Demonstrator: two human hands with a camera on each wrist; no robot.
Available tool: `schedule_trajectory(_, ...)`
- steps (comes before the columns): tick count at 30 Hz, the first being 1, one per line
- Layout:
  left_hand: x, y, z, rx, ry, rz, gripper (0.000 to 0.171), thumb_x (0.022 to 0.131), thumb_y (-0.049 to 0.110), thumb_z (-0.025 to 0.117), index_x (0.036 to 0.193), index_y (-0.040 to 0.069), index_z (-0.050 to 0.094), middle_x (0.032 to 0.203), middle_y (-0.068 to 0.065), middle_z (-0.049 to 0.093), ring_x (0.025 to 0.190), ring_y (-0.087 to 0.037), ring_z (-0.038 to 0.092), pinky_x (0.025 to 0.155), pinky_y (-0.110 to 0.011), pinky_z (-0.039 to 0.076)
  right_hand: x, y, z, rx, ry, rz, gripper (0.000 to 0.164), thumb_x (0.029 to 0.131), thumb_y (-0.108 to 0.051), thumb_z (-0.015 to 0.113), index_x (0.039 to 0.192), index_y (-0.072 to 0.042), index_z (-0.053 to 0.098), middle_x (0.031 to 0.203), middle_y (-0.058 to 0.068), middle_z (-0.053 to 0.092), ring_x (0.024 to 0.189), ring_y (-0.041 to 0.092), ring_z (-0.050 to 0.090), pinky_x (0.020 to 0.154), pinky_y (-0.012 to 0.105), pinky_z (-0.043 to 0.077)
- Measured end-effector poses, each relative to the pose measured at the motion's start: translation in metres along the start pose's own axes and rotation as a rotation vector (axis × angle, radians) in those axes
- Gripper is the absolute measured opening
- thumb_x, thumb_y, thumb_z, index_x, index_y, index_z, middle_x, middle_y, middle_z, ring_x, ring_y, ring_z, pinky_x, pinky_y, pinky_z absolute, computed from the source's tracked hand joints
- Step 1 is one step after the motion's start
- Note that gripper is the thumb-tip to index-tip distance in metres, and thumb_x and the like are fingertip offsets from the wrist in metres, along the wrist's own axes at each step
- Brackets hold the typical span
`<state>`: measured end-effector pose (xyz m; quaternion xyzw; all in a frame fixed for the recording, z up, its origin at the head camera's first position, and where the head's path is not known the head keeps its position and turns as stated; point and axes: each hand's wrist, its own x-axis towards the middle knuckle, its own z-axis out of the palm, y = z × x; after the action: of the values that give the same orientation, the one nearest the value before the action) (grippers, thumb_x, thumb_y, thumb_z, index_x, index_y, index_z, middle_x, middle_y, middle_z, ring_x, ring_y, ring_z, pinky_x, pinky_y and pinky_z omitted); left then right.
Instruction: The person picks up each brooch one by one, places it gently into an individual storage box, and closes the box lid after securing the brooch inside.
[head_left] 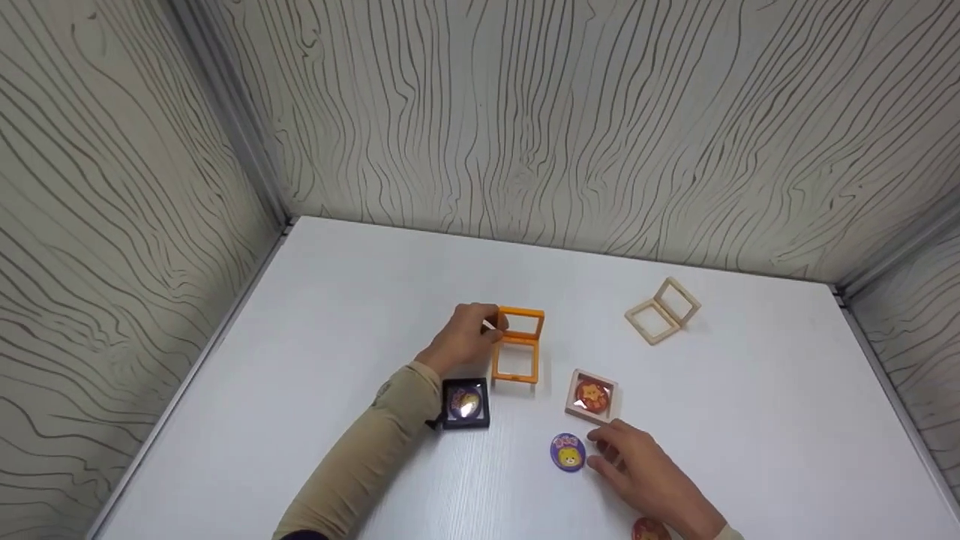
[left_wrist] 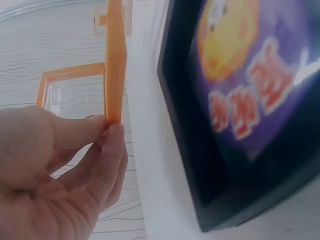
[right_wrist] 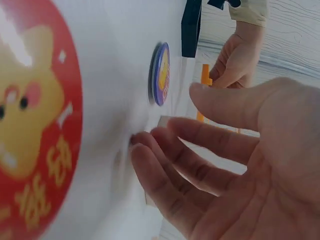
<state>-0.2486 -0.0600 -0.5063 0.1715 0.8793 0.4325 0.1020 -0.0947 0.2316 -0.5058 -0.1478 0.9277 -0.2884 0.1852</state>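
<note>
Between thumb and fingers, my left hand (head_left: 465,336) pinches the hinge side of an orange display frame (head_left: 516,379). The frame's lid is swung up, and clear film spans its windows. My right hand (head_left: 634,469) holds nothing; its loosely bent fingers are just right of a round purple badge (head_left: 568,452) with a yellow bear. In the right wrist view the same badge (right_wrist: 161,74) lies flat on the white table beyond the fingertips. A pale pink frame (head_left: 571,409) with a red star badge (head_left: 592,396) inside sits just above my right fingers.
Beside my left wrist lies a black frame (head_left: 466,424) enclosing a purple badge (head_left: 459,403). A beige frame (head_left: 652,341) stands open at the back right. Another red badge (head_left: 649,529) is partly under my right wrist. Patterned walls (head_left: 525,127) border the white table (head_left: 360,277).
</note>
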Motion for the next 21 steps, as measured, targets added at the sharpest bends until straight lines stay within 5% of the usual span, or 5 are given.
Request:
schedule_trajectory(6,-0.014,0.003,0.005,-0.013,-0.013,0.023,0.008,0.099,0.009,0.062,0.1,0.013,0.068,0.107,0.0,0.069,0.094,-0.012,0.066,0.083,-0.029,0.055,0.013,-0.007,0.01,-0.02,0.075,0.042,0.035,0.09,-0.032,0.075,0.116,-0.008,0.069,0.092,-0.006,0.056,0.078,0.008,0.053,0.065,0.024,0.047)
schedule_trajectory(13,-0.034,0.006,0.008,-0.025,-0.019,0.026,0.008,0.099,0.009,0.062,0.1,0.013,0.069,0.109,0.0,0.069,0.095,-0.012,0.067,0.082,-0.028,0.056,0.024,-0.018,0.013,-0.065,0.072,0.191,0.038,0.085,-0.032,0.08,0.116,-0.012,0.072,0.097,-0.004,0.057,0.086,0.013,0.054,0.079,0.039,0.051)
schedule_trajectory(21,-0.054,0.008,0.014,-0.035,-0.01,0.036,0.009,0.097,0.006,0.063,0.096,0.013,0.068,0.106,0.0,0.07,0.093,-0.009,0.067,0.078,-0.025,0.056,0.025,-0.018,0.015,-0.017,0.07,0.155,0.025,0.082,-0.022,0.083,0.104,-0.013,0.074,0.092,-0.003,0.057,0.083,0.013,0.055,0.075,0.035,0.051)
